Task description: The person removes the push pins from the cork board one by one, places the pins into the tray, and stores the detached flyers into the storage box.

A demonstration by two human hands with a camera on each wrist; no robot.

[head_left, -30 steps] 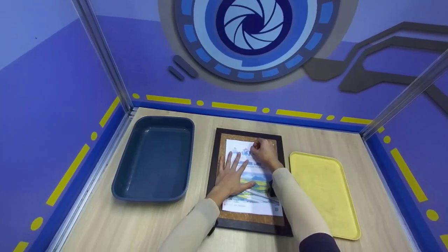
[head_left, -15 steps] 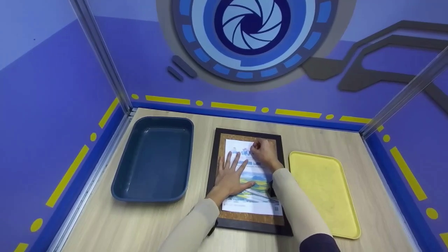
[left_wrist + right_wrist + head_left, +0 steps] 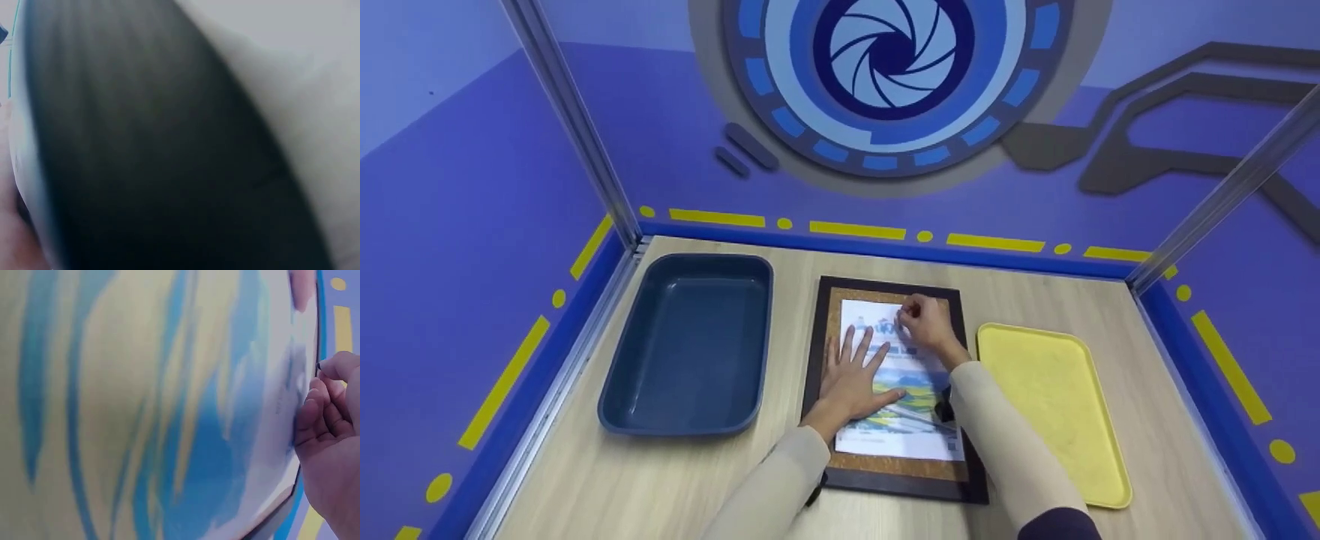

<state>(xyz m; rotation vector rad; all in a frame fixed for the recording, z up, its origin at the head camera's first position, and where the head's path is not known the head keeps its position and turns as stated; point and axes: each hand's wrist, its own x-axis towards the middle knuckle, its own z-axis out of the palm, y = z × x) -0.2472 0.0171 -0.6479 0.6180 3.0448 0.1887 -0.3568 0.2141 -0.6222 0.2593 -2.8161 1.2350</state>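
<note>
A corkboard (image 3: 900, 469) with a black frame lies on the table, and a printed paper sheet (image 3: 900, 446) with a coloured landscape covers most of its cork. My left hand (image 3: 851, 382) rests flat on the sheet's left side, fingers spread. Near the sheet's top right corner, my right hand (image 3: 926, 322) has its fingers curled, with thumb and forefinger pinched together. In the right wrist view a small dark thing (image 3: 319, 366) shows at those fingertips; its kind cannot be made out. A dark band (image 3: 152, 140) and sleeve fill the left wrist view, hiding most of that hand.
To the left stands a deep dark-blue tray (image 3: 765, 345). A shallow yellow tray (image 3: 1057, 405) lies to the right, partly under the right sleeve (image 3: 1012, 435). Printed panels wall the wooden table (image 3: 877, 517) at the back and both sides.
Both hands keep their places on the sheet. My right forearm has shifted slightly to the right, and the head view has moved a little.
</note>
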